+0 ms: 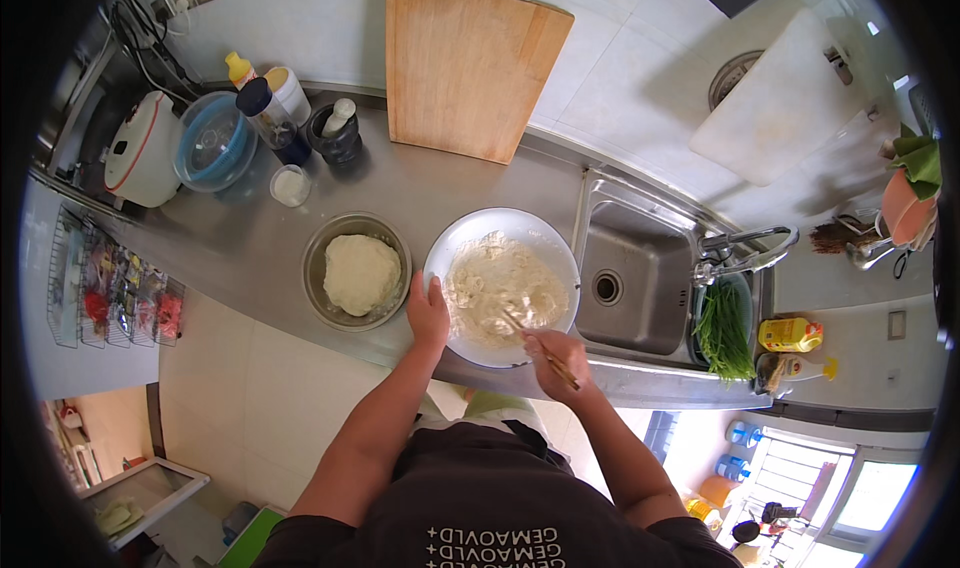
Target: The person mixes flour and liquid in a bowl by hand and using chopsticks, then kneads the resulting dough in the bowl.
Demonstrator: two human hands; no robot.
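A white enamel basin (454, 232) stands on the steel counter, holding a loose, lumpy flour mixture (517, 279). My left hand (429, 314) grips the basin's left rim, thumb on the near side of the wall. In my right hand (559, 362) is a pair of wooden chopsticks (564, 373), slanting down so that their tips sit in the flour near its front; the tips look blurred. Just left of the basin, a round metal bowl (313, 298) contains a smooth, pale ball of dough (361, 274).
Right of the basin lies a steel sink (637, 268) with a faucet (739, 249) and green leafy vegetables (724, 332). A wooden cutting board (472, 65) leans on the wall. Back left are a mortar (335, 144), a small cup of white powder (290, 186), and a rice cooker (139, 152).
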